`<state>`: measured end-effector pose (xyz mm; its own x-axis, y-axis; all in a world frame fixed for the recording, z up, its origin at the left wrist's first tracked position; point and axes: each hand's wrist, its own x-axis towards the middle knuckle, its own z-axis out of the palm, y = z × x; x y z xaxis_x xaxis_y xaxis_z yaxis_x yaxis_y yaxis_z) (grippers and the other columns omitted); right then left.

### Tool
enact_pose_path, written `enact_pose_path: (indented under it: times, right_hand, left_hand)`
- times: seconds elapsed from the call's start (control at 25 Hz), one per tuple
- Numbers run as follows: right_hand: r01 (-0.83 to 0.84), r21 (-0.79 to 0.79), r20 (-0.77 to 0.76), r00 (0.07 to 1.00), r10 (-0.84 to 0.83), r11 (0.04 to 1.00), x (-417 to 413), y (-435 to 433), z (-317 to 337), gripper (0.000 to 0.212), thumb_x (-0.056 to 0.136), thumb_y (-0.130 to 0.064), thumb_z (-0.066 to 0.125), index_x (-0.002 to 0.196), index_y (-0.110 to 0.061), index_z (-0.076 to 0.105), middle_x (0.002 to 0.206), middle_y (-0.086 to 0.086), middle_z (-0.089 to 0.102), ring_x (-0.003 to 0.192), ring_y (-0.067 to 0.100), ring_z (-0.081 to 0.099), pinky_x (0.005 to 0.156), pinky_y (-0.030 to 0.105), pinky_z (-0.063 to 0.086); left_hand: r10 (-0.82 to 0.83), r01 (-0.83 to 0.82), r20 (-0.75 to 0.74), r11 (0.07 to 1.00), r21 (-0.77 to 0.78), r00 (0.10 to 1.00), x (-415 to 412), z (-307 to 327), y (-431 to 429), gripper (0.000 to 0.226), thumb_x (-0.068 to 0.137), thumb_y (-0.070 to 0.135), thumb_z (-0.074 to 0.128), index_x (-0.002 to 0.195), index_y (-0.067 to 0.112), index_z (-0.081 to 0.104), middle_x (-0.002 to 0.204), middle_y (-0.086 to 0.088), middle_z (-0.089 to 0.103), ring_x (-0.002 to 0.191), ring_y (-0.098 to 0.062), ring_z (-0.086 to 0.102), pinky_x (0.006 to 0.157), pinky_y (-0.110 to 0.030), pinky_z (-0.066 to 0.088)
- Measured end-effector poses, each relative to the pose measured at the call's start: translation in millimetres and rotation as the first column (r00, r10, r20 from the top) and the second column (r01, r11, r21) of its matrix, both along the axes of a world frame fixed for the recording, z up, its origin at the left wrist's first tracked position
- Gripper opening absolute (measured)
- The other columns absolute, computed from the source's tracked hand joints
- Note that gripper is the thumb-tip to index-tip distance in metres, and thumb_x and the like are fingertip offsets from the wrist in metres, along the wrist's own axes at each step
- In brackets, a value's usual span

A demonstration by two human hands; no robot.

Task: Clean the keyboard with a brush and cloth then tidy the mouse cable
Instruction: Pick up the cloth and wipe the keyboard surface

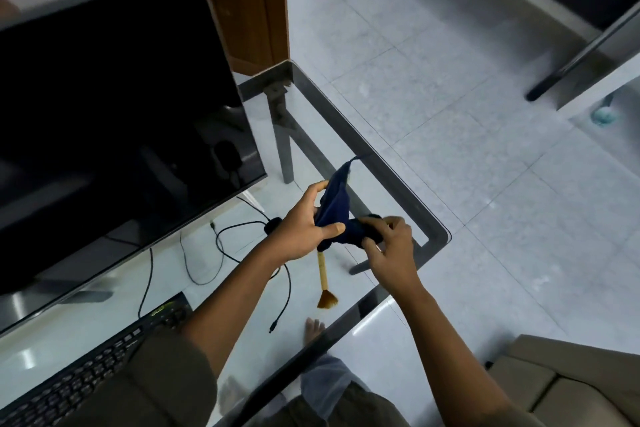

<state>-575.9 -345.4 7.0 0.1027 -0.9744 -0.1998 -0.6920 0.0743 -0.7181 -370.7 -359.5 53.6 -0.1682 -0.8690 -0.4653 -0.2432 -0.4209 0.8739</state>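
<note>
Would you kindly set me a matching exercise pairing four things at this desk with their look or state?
Things:
1. cloth
2. brush
3. keyboard
4. monitor

Look or state:
a. dark screen, at the left
b. dark blue, gripped by the left hand
c. wooden handle, brown bristles
d. black keys, partly behind a sleeve

Pairs: 1-b, 2-c, 3-d, 4-a.

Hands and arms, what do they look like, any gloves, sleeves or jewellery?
The left hand and right hand are bare: no gloves, rings or watch show. A loose olive-brown sleeve covers the left arm from about the elbow up; the right forearm is uncovered in view.
</note>
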Motion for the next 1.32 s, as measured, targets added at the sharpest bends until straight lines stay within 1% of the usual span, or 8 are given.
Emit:
enact_pose_path:
  times: [0.12,0.2,0.4,0.52,0.64,0.8,1.0,1.32]
  right_hand:
    - [-0.180,-0.134,0.124,0.973,0.197,0.974,40.4,11.5,19.7,0.042,0.088,-0.057,0.055,0.126,-0.040,0.057,0.142,-0.007,0.040,0.137,0.013,0.031,0.109,0.039,0.031]
    - [-0.290,-0.127,0.264,0.912,0.315,0.948,74.5,23.0,35.1,0.045,0.087,-0.046,0.070,0.127,-0.033,0.055,0.135,-0.010,0.052,0.128,0.012,0.047,0.106,0.036,0.042]
    - [-0.564,0.149,0.560,0.725,0.401,0.812,173.3,65.9,54.3,0.025,0.095,-0.024,0.065,0.120,-0.019,0.067,0.108,0.000,0.073,0.100,0.017,0.070,0.084,0.034,0.057]
    - [-0.678,0.238,0.579,0.674,0.459,0.695,230.7,98.3,45.5,0.019,0.097,-0.029,0.061,0.110,-0.021,0.072,0.101,0.005,0.074,0.094,0.024,0.070,0.081,0.040,0.056]
    - [-0.691,0.239,0.454,0.701,0.550,0.683,280.6,122.8,15.8,0.018,0.093,-0.028,0.068,0.110,-0.027,0.074,0.099,0.001,0.068,0.093,0.015,0.068,0.082,0.035,0.055]
    - [-0.628,-0.081,0.206,0.749,0.630,0.774,332.7,126.5,-15.8,0.030,0.084,-0.014,0.078,0.114,-0.013,0.073,0.104,-0.004,0.063,0.099,0.011,0.062,0.091,0.019,0.046]
    - [-0.878,-0.047,-0.200,0.475,0.857,0.476,358.8,135.5,-75.1,0.035,0.078,-0.020,0.082,0.112,-0.023,0.076,0.116,-0.002,0.068,0.111,0.024,0.053,0.100,0.046,0.045]
    - [-0.981,-0.068,-0.199,0.193,0.961,0.183,463.0,219.5,-87.8,0.034,0.081,-0.023,0.078,0.115,-0.021,0.074,0.120,-0.002,0.066,0.110,0.023,0.051,0.096,0.040,0.045]
  left_hand:
    - [0.096,-0.100,-0.159,0.995,-0.014,0.983,34.6,19.7,27.9,0.071,0.090,0.017,0.073,0.144,0.040,0.034,0.116,-0.006,0.073,0.099,-0.013,0.072,0.083,-0.032,0.058]
    - [0.146,-0.155,-0.197,0.988,-0.028,0.969,65.5,28.1,51.2,0.068,0.090,0.014,0.072,0.143,0.039,0.037,0.117,-0.006,0.073,0.108,-0.021,0.071,0.093,-0.042,0.056]
    - [0.336,-0.342,-0.092,0.938,-0.064,0.937,174.3,34.2,140.2,0.042,0.091,0.013,0.071,0.128,0.025,0.056,0.109,-0.008,0.074,0.104,-0.023,0.071,0.095,-0.041,0.055]
    - [0.477,-0.474,0.086,0.879,-0.053,0.875,228.2,19.4,205.1,0.032,0.090,0.026,0.074,0.119,0.024,0.060,0.100,-0.009,0.072,0.089,-0.015,0.069,0.080,-0.024,0.053]
    - [0.623,-0.640,0.360,0.763,-0.085,0.695,277.8,-13.8,275.9,0.034,0.088,0.037,0.074,0.115,0.021,0.061,0.094,-0.003,0.069,0.078,-0.009,0.063,0.067,-0.012,0.045]
    - [0.655,-0.819,0.655,0.566,-0.097,0.375,338.7,-66.6,375.1,0.065,0.083,0.053,0.073,0.129,0.010,0.056,0.121,-0.016,0.065,0.110,-0.032,0.062,0.095,-0.043,0.051]
    - [0.407,-0.808,0.797,0.566,0.163,0.446,355.1,-111.3,451.4,0.093,0.071,0.077,0.066,0.133,0.010,0.052,0.132,-0.016,0.056,0.123,-0.036,0.052,0.102,-0.055,0.045]
    - [0.603,-0.850,0.717,0.526,-0.026,0.350,346.9,-128.2,456.4,0.074,0.066,0.055,0.084,0.118,0.011,0.054,0.117,-0.007,0.060,0.111,-0.029,0.054,0.089,-0.047,0.045]
